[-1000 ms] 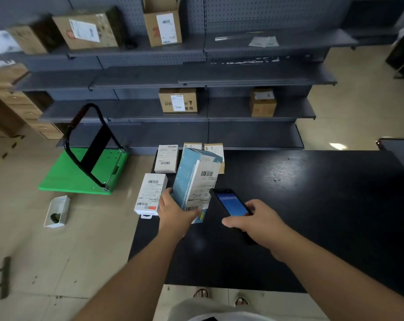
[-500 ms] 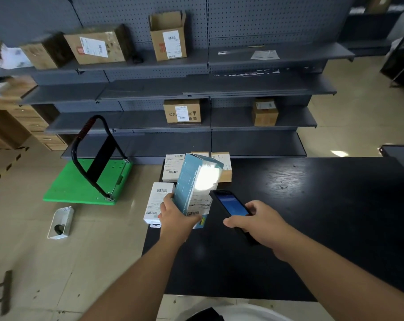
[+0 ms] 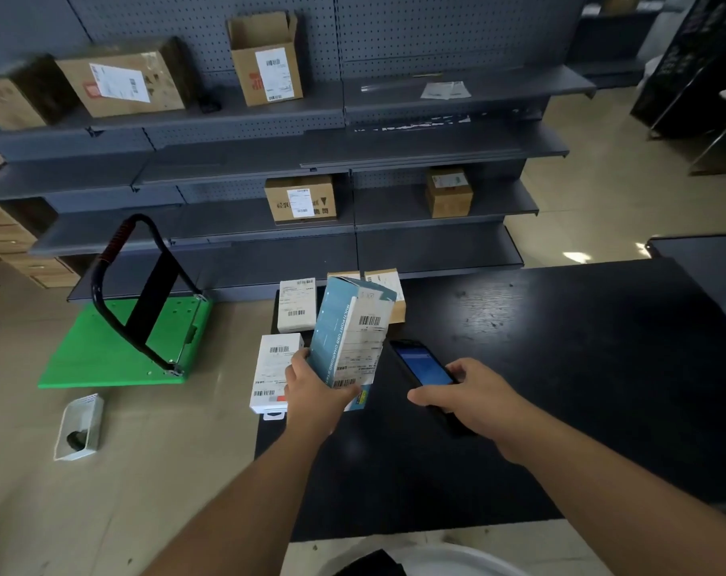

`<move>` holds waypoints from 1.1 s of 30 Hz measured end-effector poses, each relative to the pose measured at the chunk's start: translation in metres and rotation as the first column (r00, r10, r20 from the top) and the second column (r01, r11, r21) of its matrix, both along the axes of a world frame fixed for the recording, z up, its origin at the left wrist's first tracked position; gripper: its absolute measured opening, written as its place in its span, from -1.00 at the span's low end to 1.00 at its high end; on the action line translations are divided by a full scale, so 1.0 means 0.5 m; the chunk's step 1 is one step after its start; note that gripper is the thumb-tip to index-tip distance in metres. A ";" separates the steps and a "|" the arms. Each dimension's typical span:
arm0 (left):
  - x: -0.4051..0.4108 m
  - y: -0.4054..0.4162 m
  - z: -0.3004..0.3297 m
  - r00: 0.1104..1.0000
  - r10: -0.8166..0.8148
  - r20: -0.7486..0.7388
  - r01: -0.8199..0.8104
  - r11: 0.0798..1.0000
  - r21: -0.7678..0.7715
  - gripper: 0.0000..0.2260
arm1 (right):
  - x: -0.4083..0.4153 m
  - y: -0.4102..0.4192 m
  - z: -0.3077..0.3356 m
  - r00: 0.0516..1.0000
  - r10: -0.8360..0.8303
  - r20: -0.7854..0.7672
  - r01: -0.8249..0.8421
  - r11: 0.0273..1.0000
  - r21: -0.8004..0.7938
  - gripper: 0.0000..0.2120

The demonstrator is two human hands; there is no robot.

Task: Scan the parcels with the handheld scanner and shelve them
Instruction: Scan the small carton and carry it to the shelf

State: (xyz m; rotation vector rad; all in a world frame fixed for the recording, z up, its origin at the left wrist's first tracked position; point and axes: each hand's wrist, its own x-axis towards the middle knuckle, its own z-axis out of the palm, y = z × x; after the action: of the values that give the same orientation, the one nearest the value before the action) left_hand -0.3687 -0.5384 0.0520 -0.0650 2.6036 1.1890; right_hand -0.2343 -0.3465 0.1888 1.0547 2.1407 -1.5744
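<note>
My left hand (image 3: 317,392) grips the bottom of a teal-and-white parcel box (image 3: 349,330), held upright above the black table (image 3: 561,367) with its barcode label facing me. My right hand (image 3: 473,397) holds the black handheld scanner (image 3: 425,374), its blue screen lit, pointed at the box from the right. A white parcel (image 3: 276,367) lies flat at the table's left edge beside my left hand. Another white parcel (image 3: 297,303) and a brown one (image 3: 388,288) lie behind the held box.
Grey shelving (image 3: 436,155) stands behind the table, carrying cardboard boxes (image 3: 301,197) (image 3: 448,191) (image 3: 265,60) (image 3: 120,81). A green platform trolley (image 3: 124,342) with a black handle sits on the floor at left. A small white box (image 3: 80,426) lies on the floor near it.
The scanner's bright light on the box label half a second ago has gone out. The view has tilted up a little; both hands keep their hold in about the same place.
</note>
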 end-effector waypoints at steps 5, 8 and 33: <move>-0.021 0.003 -0.007 0.999 -0.041 -0.001 0.041 0.999 0.005 -0.02 | -0.001 -0.007 -0.007 0.999 -0.010 0.042 0.009 1.000 0.026 -0.25; -0.033 0.000 -0.009 0.999 -0.047 -0.007 0.047 0.999 0.002 -0.02 | -0.002 -0.013 -0.006 0.999 0.000 0.051 -0.001 1.000 0.023 -0.40; 0.086 0.221 -0.011 0.928 -0.346 0.135 0.333 0.936 0.114 0.00 | 0.217 0.117 -0.045 0.850 -0.525 -0.039 0.526 0.850 0.012 -0.26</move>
State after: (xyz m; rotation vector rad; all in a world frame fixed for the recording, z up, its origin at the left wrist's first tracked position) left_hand -0.3258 -0.4276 0.0465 0.2910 2.3037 1.1220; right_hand -0.1259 -0.2882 0.1663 1.7493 1.9912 -1.7976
